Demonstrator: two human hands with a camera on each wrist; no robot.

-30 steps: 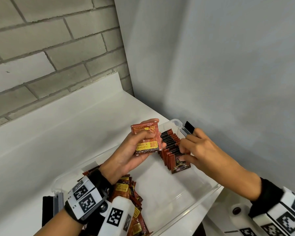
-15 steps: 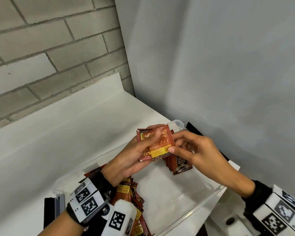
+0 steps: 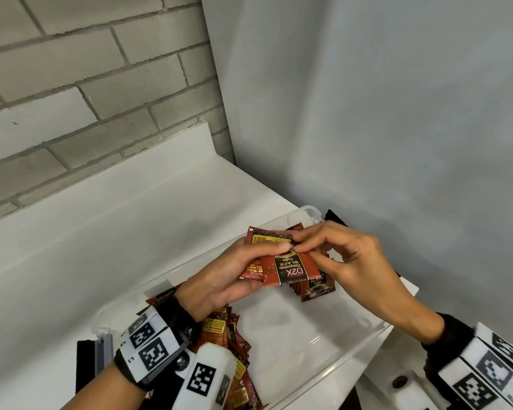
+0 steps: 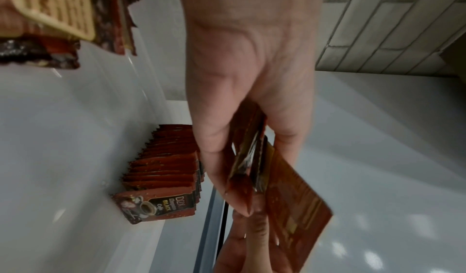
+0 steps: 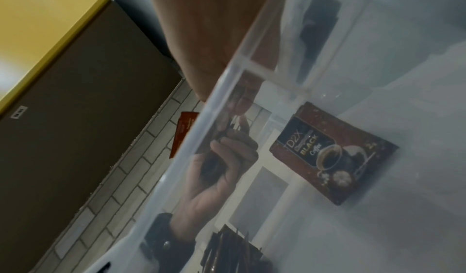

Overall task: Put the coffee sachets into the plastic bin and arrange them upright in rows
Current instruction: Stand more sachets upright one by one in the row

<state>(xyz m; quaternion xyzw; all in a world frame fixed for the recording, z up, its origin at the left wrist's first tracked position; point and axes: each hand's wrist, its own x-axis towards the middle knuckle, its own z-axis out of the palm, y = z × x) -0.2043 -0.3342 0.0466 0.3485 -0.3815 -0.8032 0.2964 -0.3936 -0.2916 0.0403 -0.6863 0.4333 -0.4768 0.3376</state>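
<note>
A clear plastic bin (image 3: 356,347) lies on the white counter. Above it my left hand (image 3: 251,263) grips a small stack of red coffee sachets (image 3: 256,242). My right hand (image 3: 307,250) pinches the front sachet (image 3: 290,269) of that stack, its D2X label facing me upside down. A row of upright sachets (image 3: 319,287) stands in the bin's far right corner, just under both hands; it also shows as the row (image 4: 163,169) and its front sachet (image 5: 332,154). Loose sachets (image 3: 224,329) lie piled at the bin's near left end, partly hidden by my left wrist.
A brick wall rises behind the white counter (image 3: 131,220), and a grey wall (image 3: 397,143) closes the right side. A black object (image 3: 332,216) sits behind the bin's far corner. A yellow-topped brown cabinet (image 5: 63,78) appears in the right wrist view.
My right hand left the upright row and came over to the stack in my left hand. It now pinches the front sachet, which shows its label side.
</note>
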